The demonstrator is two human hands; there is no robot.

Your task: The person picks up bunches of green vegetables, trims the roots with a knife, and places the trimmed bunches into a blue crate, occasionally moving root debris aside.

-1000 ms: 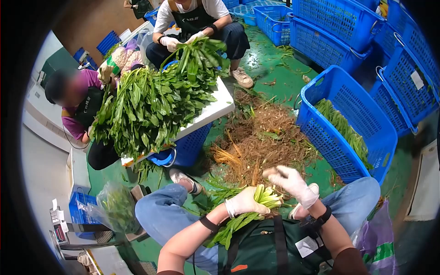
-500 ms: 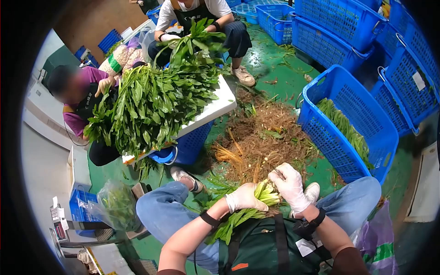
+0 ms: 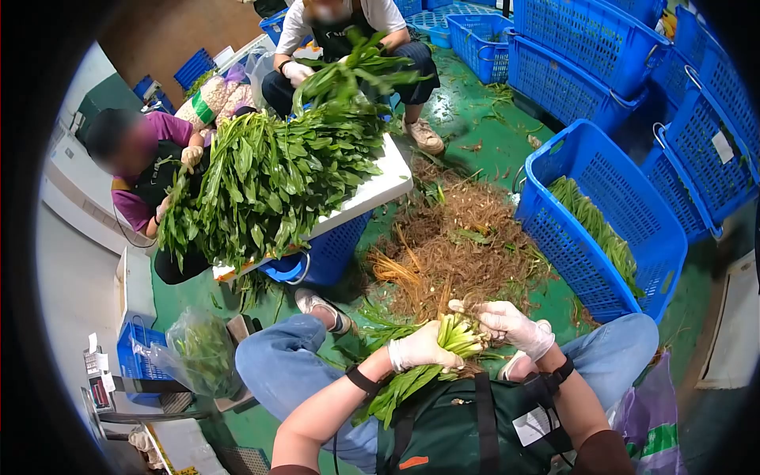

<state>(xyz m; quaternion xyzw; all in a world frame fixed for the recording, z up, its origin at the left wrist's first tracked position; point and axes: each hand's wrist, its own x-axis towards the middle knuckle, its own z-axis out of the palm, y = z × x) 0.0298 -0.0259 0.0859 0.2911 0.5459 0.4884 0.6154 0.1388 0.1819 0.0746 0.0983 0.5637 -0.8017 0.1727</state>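
Stalks (image 3: 459,336), slim and pale, fill the gloved left hand (image 3: 419,348)

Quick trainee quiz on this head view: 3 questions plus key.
1. Which of the wearer's hands is wrapped around the bunch?
2. True or false: the root pile lies on the floor.
3. What lies in the crate nearest the wearer? A) shoes B) greens C) gloves

Key:
1. The left hand.
2. True.
3. B.
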